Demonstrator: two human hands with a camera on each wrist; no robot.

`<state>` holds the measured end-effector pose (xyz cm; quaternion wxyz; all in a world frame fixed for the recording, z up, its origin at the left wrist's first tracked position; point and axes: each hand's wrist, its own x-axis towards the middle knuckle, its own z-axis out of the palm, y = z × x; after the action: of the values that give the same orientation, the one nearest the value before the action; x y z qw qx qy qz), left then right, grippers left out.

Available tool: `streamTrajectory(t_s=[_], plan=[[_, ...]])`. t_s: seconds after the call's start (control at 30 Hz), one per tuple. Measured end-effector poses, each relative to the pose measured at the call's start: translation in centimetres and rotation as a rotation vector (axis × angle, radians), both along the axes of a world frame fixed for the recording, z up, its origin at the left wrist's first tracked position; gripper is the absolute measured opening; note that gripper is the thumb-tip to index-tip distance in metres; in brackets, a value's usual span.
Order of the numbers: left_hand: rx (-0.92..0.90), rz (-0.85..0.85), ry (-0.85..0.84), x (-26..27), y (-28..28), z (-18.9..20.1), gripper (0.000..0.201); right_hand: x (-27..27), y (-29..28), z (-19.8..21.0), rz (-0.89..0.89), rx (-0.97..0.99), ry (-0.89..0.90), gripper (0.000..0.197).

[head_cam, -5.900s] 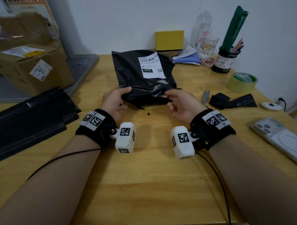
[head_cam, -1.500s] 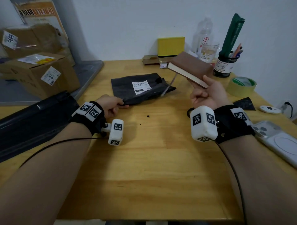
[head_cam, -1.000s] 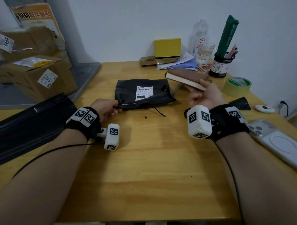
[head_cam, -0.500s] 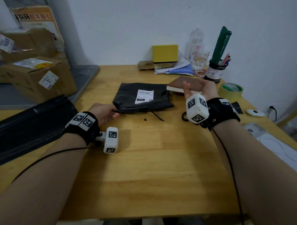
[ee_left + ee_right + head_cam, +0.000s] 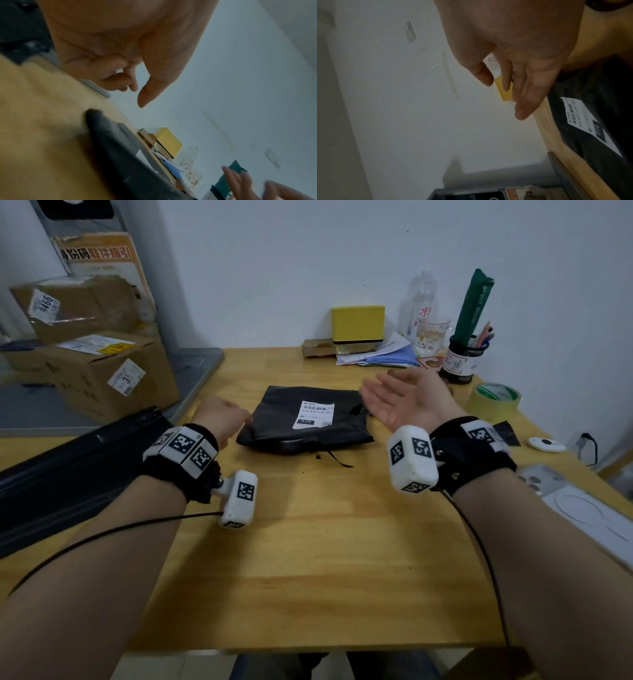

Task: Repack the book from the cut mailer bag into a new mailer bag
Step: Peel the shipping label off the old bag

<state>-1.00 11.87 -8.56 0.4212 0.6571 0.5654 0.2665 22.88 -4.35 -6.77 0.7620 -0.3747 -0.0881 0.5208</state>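
Now my right hand (image 5: pixel 400 398) hangs wide and empty beside the cut mailer bag (image 5: pixel 308 419), my left hand (image 5: pixel 219 419) loosely curled at its edge, holding nothing; the book I can't see

We no longer hold the book: our right hand (image 5: pixel 406 400), which gripped it half a second ago, now hangs palm-up with its fingers spread above the table (image 5: pixel 325 542), just right of the cut mailer bag (image 5: pixel 305 419), and the book is out of sight. Our left hand (image 5: pixel 221 419) has let go of the bag's near left edge and now sits just beside it, thumb and fingers loosely curled on nothing. The bag, bulging around the book at the start, now lies flat with its label (image 5: pixel 313 414) facing up.
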Motion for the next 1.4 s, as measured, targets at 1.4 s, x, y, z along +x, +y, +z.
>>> streamTrajectory(t_s=[1.4], plan=[[-0.341, -0.142, -0.845, 9.3, 2.0, -4.8, 0.034, -0.3, 6.8, -1.7, 0.292, -0.144, -0.441, 0.029]])
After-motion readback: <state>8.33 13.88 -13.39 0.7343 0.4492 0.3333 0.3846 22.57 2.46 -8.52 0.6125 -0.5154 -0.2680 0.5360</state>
